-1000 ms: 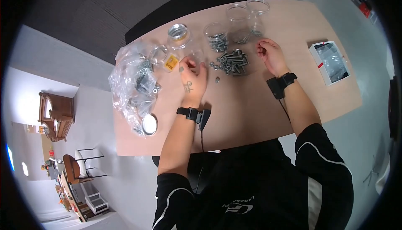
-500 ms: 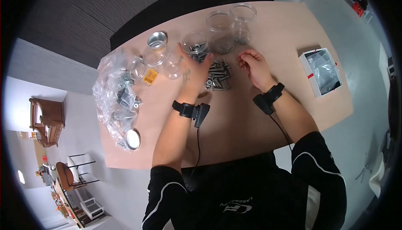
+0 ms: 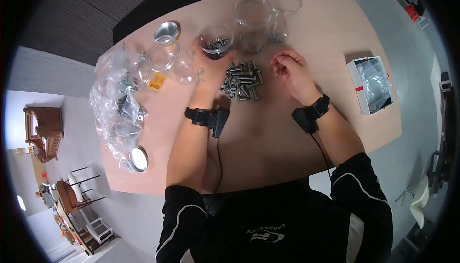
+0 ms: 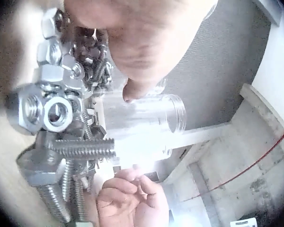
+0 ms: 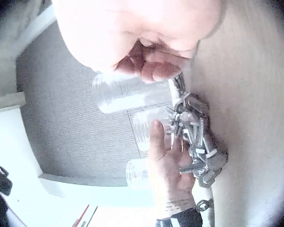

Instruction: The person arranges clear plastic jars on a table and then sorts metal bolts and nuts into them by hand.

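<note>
My left hand [image 3: 208, 70] grips a clear plastic jar [image 3: 215, 31] partly filled with small bolts, the thumb on its right side and the fingers round its left. Right in front of that jar lies a pile of large bolts and nuts [image 3: 243, 82]; the left wrist view shows the nuts [image 4: 58, 113] up close. My right hand [image 3: 294, 75] hovers to the right of the pile, fingers loosely curled, with nothing visible in them. Behind the pile stand a tall clear jar [image 3: 252, 23] and another clear jar [image 3: 285, 10] with some small hardware at its bottom.
On the left are a clear jar lying tilted [image 3: 163, 62], a yellow label [image 3: 156, 81], a metal lid [image 3: 167, 31], a crumpled plastic bag [image 3: 109, 119] with hardware, and a white-faced lid [image 3: 138, 160]. A white box [image 3: 362, 86] holding wrapped plastic sits on the right.
My left hand has moved forward from beside the pile and closed round the jar of small bolts. The right hand stays near the pile, its fingers still curled. The head view has shifted slightly.
</note>
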